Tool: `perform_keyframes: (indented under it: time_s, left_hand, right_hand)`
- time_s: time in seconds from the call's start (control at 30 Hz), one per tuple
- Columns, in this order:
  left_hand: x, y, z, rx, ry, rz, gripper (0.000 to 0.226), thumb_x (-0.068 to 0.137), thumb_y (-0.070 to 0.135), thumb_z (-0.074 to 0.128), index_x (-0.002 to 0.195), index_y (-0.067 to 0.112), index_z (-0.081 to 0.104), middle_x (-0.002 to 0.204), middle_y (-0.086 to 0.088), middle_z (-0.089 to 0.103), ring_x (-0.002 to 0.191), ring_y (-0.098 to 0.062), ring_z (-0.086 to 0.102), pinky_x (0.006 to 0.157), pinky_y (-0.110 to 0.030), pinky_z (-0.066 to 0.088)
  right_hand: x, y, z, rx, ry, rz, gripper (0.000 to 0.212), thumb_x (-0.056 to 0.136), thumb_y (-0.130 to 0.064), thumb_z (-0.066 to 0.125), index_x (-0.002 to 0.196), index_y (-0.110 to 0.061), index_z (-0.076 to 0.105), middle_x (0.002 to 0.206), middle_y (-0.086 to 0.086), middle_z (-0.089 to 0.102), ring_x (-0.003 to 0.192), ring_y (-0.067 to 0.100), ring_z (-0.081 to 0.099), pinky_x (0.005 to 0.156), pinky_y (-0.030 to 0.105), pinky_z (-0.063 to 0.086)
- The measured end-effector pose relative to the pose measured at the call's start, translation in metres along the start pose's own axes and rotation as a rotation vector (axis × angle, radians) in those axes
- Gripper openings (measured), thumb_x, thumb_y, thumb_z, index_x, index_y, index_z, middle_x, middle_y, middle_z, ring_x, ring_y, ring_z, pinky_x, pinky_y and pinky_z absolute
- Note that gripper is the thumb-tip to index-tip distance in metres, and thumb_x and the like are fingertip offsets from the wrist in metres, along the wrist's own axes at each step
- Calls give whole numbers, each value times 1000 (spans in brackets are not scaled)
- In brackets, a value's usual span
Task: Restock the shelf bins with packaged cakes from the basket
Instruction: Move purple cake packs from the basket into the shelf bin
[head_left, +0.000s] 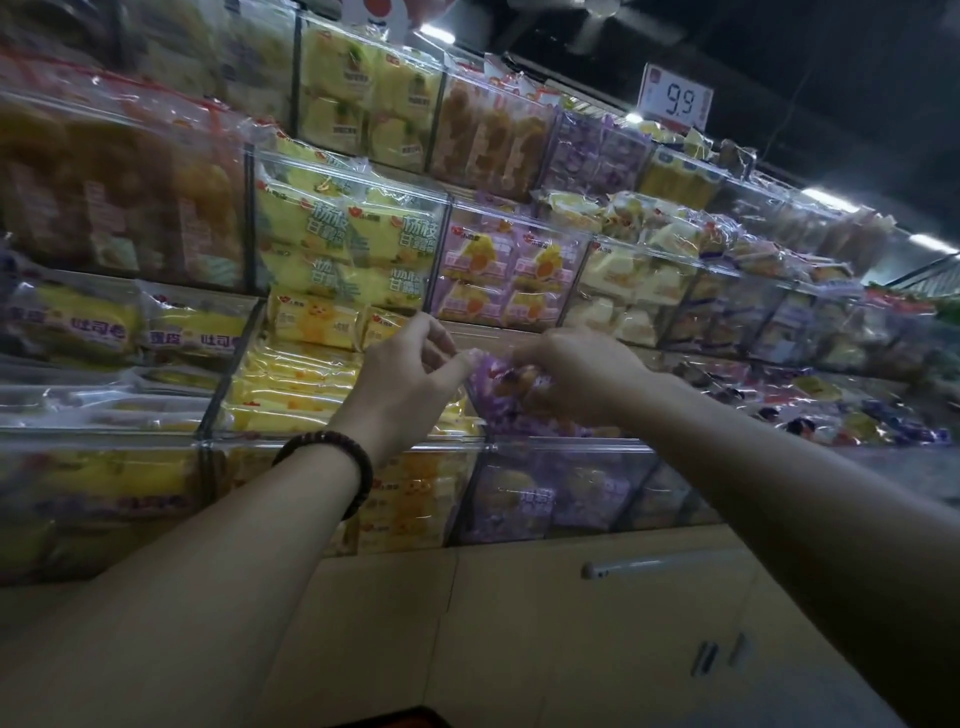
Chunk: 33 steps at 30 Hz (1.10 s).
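Observation:
Both my hands are raised to a clear plastic shelf bin (566, 446) in the middle row. Between them is a purple-wrapped packaged cake (506, 383), held above that bin. My left hand (410, 374) pinches its left edge with thumb and fingertips. My right hand (576, 374) grips its right side with curled fingers. More purple cake packs (545, 499) show through the bin's front wall below. A beaded bracelet (332, 457) sits on my left wrist. The basket cannot be made out.
Clear bins of yellow cakes (311, 384), purple packs (509, 275) and orange-brown cakes (483, 140) fill the tiers around. A 9.9 price sign (675, 98) hangs upper right. Beige cabinet doors (597, 623) with a metal handle (670, 564) lie below the bins.

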<state>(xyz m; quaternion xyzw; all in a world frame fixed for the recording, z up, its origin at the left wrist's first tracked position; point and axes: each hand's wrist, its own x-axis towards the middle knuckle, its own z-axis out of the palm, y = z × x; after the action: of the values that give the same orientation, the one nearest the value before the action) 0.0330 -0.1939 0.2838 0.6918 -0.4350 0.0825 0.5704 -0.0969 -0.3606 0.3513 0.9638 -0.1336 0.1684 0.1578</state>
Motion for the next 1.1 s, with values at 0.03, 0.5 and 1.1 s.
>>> perform_keyframes:
  time_s: [0.03, 0.5, 1.1]
  left_hand:
    - [0, -1, 0, -3, 5, 1, 28, 99, 52, 66, 101, 24, 61, 94, 2, 72, 86, -17, 72, 71, -35, 59]
    - [-3, 2, -1, 65, 27, 108, 18, 95, 32, 75, 84, 21, 66, 79, 4, 68, 72, -10, 64, 57, -11, 45]
    - [-230, -113, -86, 509, -764, 20, 9, 101, 27, 65, 103, 35, 63, 97, 14, 70, 81, 2, 65, 68, -19, 49]
  right_hand:
    - [5, -5, 10, -15, -34, 12, 43, 88, -39, 78, 127, -51, 66, 106, -11, 69, 98, 20, 64, 75, 36, 57]
    - [-15, -15, 15, 186, -16, 84, 42, 94, -28, 75, 134, -32, 63, 139, 1, 54, 124, 24, 54, 103, 44, 49]
    - [-153, -162, 99, 471, -177, -28, 11, 95, -29, 68, 103, -24, 75, 81, -12, 69, 79, 10, 65, 73, 30, 53]
